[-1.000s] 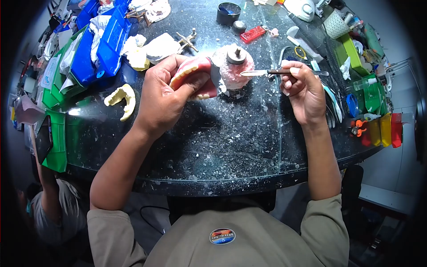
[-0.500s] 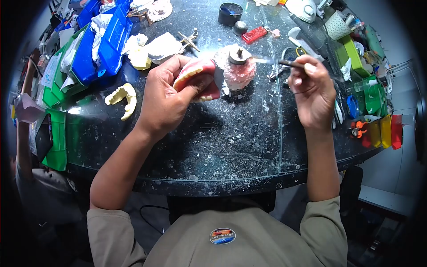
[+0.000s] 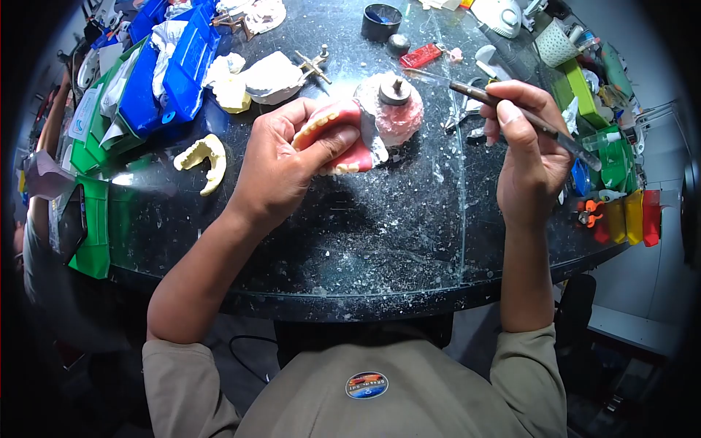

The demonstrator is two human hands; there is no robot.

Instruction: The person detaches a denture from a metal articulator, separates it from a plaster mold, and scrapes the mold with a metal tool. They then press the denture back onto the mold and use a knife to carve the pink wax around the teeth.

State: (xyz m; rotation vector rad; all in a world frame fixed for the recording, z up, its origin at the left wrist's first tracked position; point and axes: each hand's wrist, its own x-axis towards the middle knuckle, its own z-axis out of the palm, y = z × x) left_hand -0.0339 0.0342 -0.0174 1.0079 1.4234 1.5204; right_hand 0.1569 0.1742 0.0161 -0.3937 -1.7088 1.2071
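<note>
My left hand (image 3: 281, 160) grips a pink denture (image 3: 352, 155) with two rows of cream teeth, thumb pressed between the rows. A whitish part shows at its right side. Just beyond it stands a wax-crusted burner (image 3: 400, 120) with a metal collar and wick holder on top. No flame can be made out. My right hand (image 3: 533, 157) is closed around the dark handle of a wax knife (image 3: 475, 92). Its thin blade points left, above and to the right of the burner. On the left of the table lies a cream horseshoe-shaped tooth model (image 3: 212, 164).
Plaster pieces (image 3: 270, 77) and a brass clamp-like frame (image 3: 315, 64) lie at the back. Blue bins (image 3: 182, 73) stand left, a black cup (image 3: 381, 22) and red block (image 3: 421, 56) behind the burner. White debris dots the dark table (image 3: 380, 241). Another person's arm shows at far left.
My right hand has moved right and slightly down, drawing the wax knife away from the burner top and changing its angle. My left hand with the denture has shifted slightly right.
</note>
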